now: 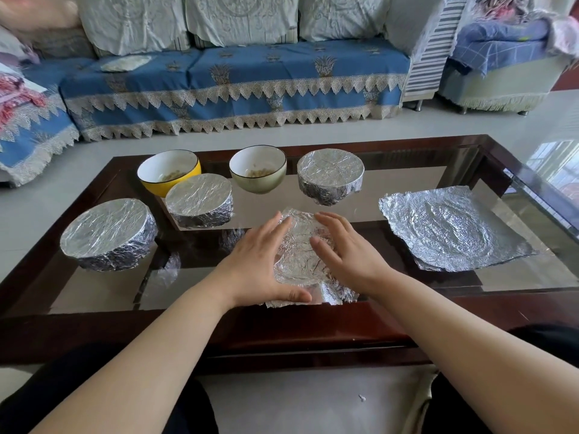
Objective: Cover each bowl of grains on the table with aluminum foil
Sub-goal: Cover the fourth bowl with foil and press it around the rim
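A foil-draped bowl (297, 258) sits at the table's near middle. My left hand (260, 261) presses its left side with straight fingers. On its right side lies my right hand (344, 249), fingers straight too. Three bowls stand wrapped in foil: one at the left (108, 234), one behind it (199, 200) and one at the back right (330, 175). A yellow bowl (169, 172) and a pale green bowl (257, 169) hold grains and stand uncovered at the back.
Loose crinkled foil sheets (451, 228) lie stacked on the right of the glass-topped wooden table (407, 180). A blue-covered sofa (235, 79) stands beyond the table. My dark-clad knees are below the near edge.
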